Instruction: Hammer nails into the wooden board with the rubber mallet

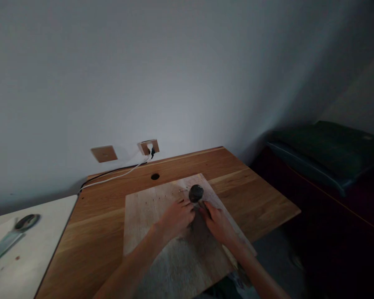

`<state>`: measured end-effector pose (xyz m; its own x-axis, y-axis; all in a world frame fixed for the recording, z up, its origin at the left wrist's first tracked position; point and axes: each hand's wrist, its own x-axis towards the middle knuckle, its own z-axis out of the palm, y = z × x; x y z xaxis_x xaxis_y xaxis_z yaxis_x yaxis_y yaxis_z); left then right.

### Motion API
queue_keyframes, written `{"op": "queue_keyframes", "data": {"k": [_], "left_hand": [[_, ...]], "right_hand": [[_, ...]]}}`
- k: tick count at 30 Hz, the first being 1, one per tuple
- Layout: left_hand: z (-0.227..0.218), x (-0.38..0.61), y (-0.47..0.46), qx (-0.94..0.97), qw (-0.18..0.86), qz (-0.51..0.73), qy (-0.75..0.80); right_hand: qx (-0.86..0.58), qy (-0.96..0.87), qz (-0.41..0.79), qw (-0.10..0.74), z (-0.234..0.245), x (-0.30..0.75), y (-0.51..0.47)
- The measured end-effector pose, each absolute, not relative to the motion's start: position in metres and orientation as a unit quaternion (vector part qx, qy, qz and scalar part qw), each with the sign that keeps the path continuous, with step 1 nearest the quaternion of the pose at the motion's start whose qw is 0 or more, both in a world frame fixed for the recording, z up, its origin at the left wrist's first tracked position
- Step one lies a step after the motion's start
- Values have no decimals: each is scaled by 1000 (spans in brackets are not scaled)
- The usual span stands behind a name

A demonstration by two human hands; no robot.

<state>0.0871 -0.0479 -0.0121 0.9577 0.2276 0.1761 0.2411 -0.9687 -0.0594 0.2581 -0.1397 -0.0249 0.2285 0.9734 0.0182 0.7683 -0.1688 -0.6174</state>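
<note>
My right hand (218,224) is wrapped round the handle of a hammer with a dark, round head (196,193). That head is up beside the fingers of my left hand (178,218), over the far right part of a pale wooden board (165,265). My left hand is closed, its fingers curled together low over the board; what they hold is hidden. Along the board's far part runs a row of small dark marks, either nails or holes. A slim nail-like piece (183,190) shows just left of the hammer head.
The board lies on a brown wooden desk (90,241) with a round cable hole (155,176). A plug and cables sit at the wall socket (149,147). On the left, a white table (34,257) bears a dark round object (27,222). A dark green cushion-like item (330,149) is at right.
</note>
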Motion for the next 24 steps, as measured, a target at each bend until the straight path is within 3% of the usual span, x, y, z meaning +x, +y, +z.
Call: {"op": "queue_keyframes", "data": {"k": [3,7,11,24], "left_hand": [[-16,78,-37,-980,7,-115,-165],[-17,56,-6,-897,-154,-224,-348],[-28,43,17,-821,-270,-314,-393],[-41,44,27,-821,-263,-315,-396]], "right_hand": [[-740,-588,198,259,-28,259,-140],[-739,-588,202,260,-30,259,-140],[-744,-581,201,260,-31,259,-140],[-733,-589,201,276,-27,259,-141]]}}
